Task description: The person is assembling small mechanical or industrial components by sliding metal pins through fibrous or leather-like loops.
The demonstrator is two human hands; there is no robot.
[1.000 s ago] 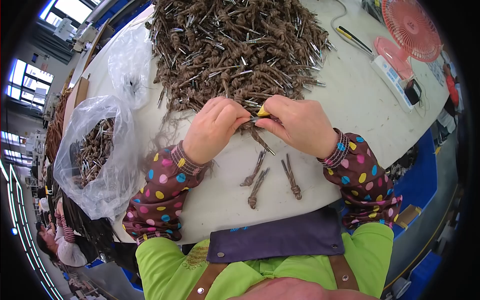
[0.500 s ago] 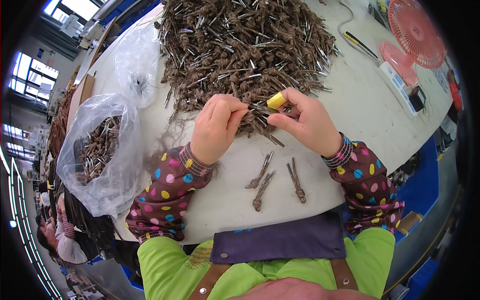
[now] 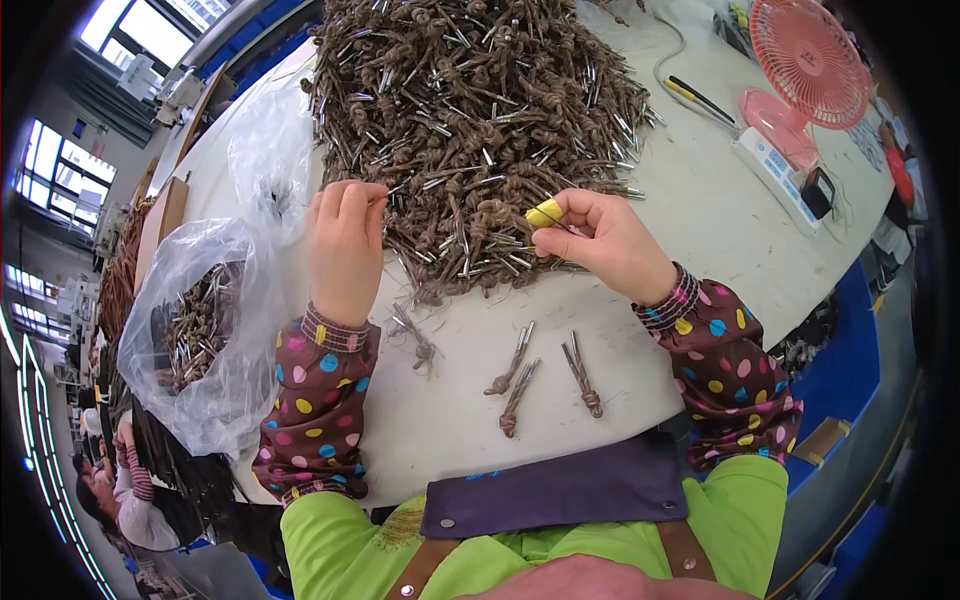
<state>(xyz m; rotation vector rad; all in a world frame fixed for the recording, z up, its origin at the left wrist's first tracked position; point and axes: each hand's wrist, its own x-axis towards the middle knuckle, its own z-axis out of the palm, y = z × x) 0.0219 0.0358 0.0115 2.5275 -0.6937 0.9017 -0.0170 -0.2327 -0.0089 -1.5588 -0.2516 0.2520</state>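
Note:
A large heap of knotted brown cords (image 3: 480, 130) with silvery metal tips lies on the table in front of me. My left hand (image 3: 345, 245) is at the heap's left edge, its thumb and fingertips pinched together; whatever is between them is too small to make out. Over the heap's near right edge, my right hand (image 3: 605, 245) has thumb and forefinger closed, with a thin dark bit of something showing. A yellow wrap (image 3: 544, 214) covers that forefinger's tip. Three knotted cords (image 3: 580, 375) lie apart on the near table. Another knot with loose threads (image 3: 422, 350) lies beside my left cuff.
An open clear plastic bag (image 3: 215, 330) with more knotted cords stands at left, another clear bag (image 3: 270, 150) behind it. On the right are a pink fan (image 3: 808, 62), a white power strip (image 3: 775, 175) and a yellow-and-black tool (image 3: 700, 100). A person (image 3: 130, 490) sits far left.
My hands have parted: the left has moved away leftward, while the right stays near the heap's front edge. The cords held between them no longer show there. The threaded knot by my left cuff is now visible.

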